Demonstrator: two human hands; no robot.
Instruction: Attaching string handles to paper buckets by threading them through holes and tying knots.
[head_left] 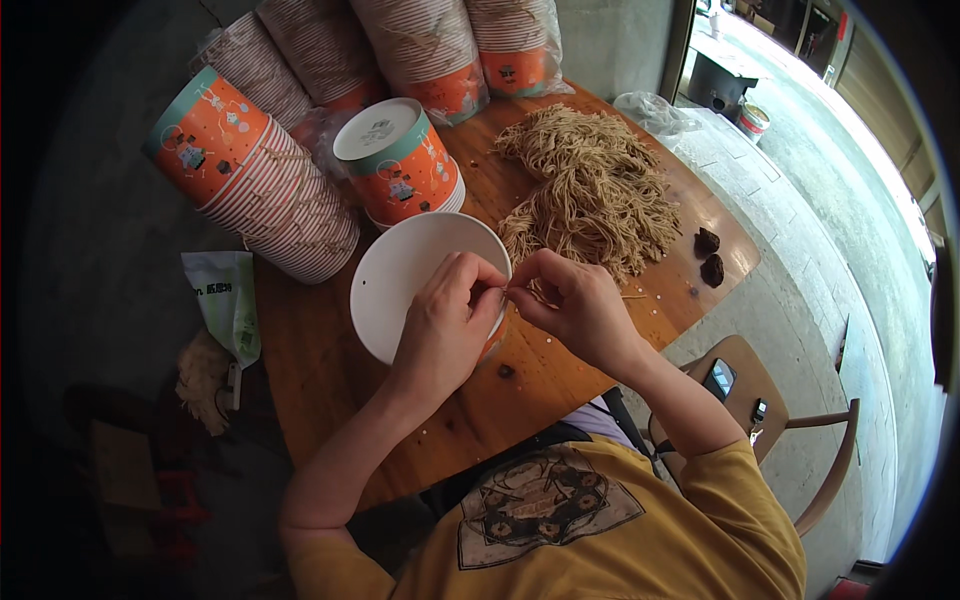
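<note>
Bare wooden table [330,380] runs around our hands; its right edge drops off past the two dark lumps [709,256]. Left hand [445,320] and right hand [575,310] meet over the white bowl's [395,275] right rim, fingertips pinched narrow on a thin tan strand [515,292], pale, barely visible. Noodle pile [590,190] just beyond; orange cup stacks [255,170] crowd the far left.
</note>
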